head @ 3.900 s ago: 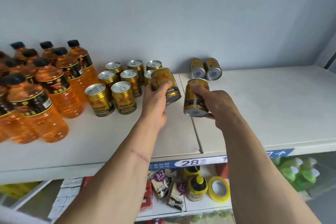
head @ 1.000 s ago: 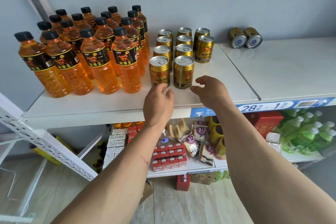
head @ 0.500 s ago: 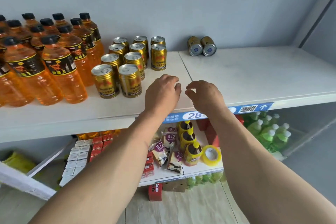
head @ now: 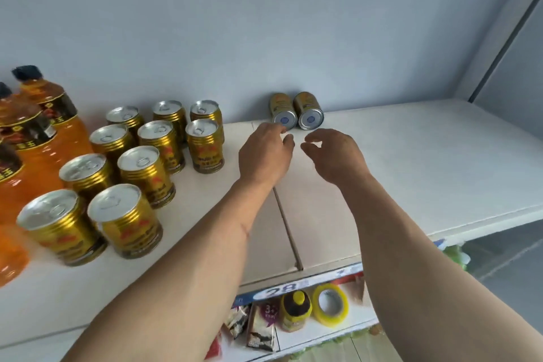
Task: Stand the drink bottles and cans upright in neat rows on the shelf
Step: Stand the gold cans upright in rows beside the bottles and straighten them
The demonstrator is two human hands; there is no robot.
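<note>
While both hands reach for the back of the shelf (head: pixel 440 161), the work to the left looks settled: the bottles (head: pixel 35 126) stand upright at the far left, and beside them the upright cans (head: pixel 147 161) sit in three rows running front to back. The third row is the short one, with only two cans, so I judge that is where the last ones belong.

Next comes the left hand (head: pixel 264 156), fingers loosely curled and holding nothing; its fingertips (head: pixel 286 138) overlap the rim of the left lying can (head: pixel 282 109), though real contact cannot be told. The right hand (head: pixel 335 156) is likewise empty, thumb and fingers spread in a ready claw, just short of the right lying can (head: pixel 308 110).

Those two cans lie on their sides, touching each other, against the wall, bases toward the camera. To do this well, each hand should wrap the can's body from above rather than pinch the rim, since a lying can will likely roll if nudged. Lift, turn pull-tab up, then set them down in front of the third row, aligned with their neighbours.
</note>
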